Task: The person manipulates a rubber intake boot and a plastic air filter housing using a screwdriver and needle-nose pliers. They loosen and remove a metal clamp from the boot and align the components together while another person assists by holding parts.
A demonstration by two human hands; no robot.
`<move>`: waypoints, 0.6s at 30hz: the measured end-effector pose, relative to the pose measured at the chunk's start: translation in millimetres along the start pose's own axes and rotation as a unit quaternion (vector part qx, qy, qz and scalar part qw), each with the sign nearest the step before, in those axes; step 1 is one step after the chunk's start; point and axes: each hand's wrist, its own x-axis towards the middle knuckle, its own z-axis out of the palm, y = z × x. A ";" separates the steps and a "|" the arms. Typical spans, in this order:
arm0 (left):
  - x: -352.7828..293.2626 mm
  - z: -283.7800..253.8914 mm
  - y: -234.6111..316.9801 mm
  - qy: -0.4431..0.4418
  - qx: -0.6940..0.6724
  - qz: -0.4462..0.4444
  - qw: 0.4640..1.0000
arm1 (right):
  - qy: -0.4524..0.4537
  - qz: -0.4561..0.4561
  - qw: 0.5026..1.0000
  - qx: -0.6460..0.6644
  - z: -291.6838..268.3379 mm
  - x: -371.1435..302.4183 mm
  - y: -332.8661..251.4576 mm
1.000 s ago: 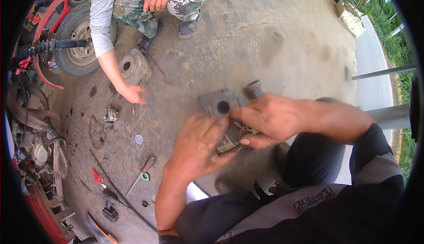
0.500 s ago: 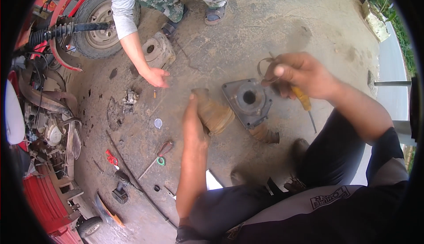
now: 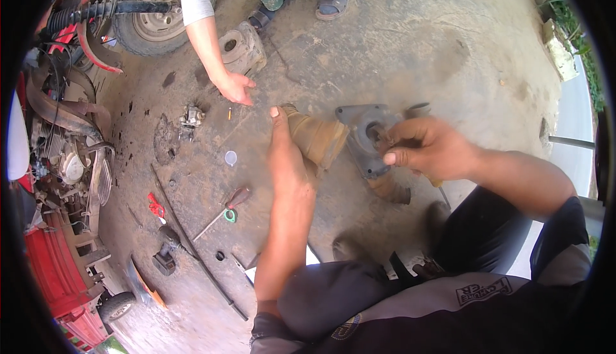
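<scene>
My left hand (image 3: 292,161) is wrapped round a wide, yellowish-brown rubber hose (image 3: 319,137), holding it tilted above the ground. My right hand (image 3: 433,149) is closed on a screwdriver (image 3: 444,195); its yellow handle is mostly hidden under the palm and its shaft points down. A dark thin loop (image 3: 418,109), looking like a hose clamp, shows just behind the same hand. Under the right fingers lies a grey square housing (image 3: 364,111) with a round opening, partly covered by the hand. A brown bent pipe (image 3: 391,189) sticks out from its near side.
A co-worker's hand (image 3: 235,88) reaches in beside a dusty block-like part (image 3: 250,56). A carburetor-like part (image 3: 191,117), another screwdriver (image 3: 221,213), a long rod (image 3: 202,258) and a black power tool (image 3: 165,261) lie on the ground. A red vehicle (image 3: 54,258) stands at left.
My right hand has moved left and nearer, with the screwdriver, over the housing's opening. The hose in my left hand has come up close to the housing. The view has shifted slightly.
</scene>
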 end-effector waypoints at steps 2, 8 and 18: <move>-6.6 4.5 2.1 0.021 -0.006 -0.009 1.000 | 0.001 0.006 1.000 0.003 3.6 0.9 2.0; 0.6 -4.3 0.6 0.017 -0.029 -0.017 0.999 | 0.042 0.006 0.997 0.068 -8.0 -0.1 -3.4; -29.9 4.6 -19.6 -0.345 0.123 -0.020 0.930 | 0.019 0.019 0.999 -0.020 -13.7 13.5 -1.9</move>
